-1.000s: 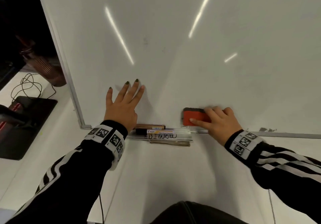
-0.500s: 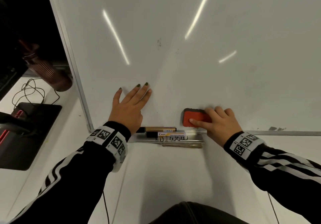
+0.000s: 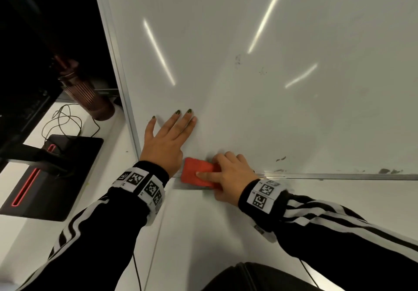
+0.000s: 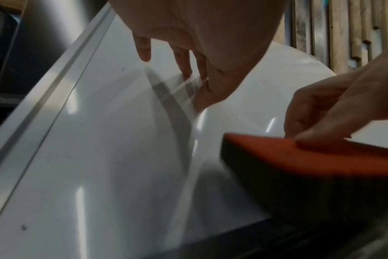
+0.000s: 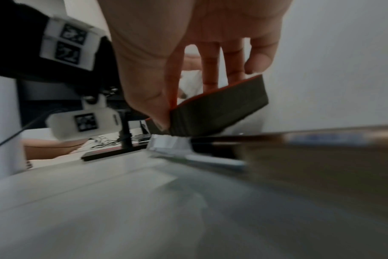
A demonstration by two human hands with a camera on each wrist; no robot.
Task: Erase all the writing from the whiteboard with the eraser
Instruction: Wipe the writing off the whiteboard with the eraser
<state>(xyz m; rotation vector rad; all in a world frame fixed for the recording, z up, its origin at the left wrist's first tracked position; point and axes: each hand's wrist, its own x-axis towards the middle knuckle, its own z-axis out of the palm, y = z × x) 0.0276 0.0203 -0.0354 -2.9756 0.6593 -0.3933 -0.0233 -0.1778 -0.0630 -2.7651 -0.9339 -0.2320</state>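
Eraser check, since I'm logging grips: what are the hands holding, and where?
Right hand grips the eraser across its red back, thumb on one edge. Left hand holds nothing.

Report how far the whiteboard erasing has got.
Mostly done: the whiteboard is largely blank. In hand: the right hand holds the red eraser at the bottom edge, while the left hand lies flat on the board. Left: dark smudges near the bottom frame and faint marks higher up.
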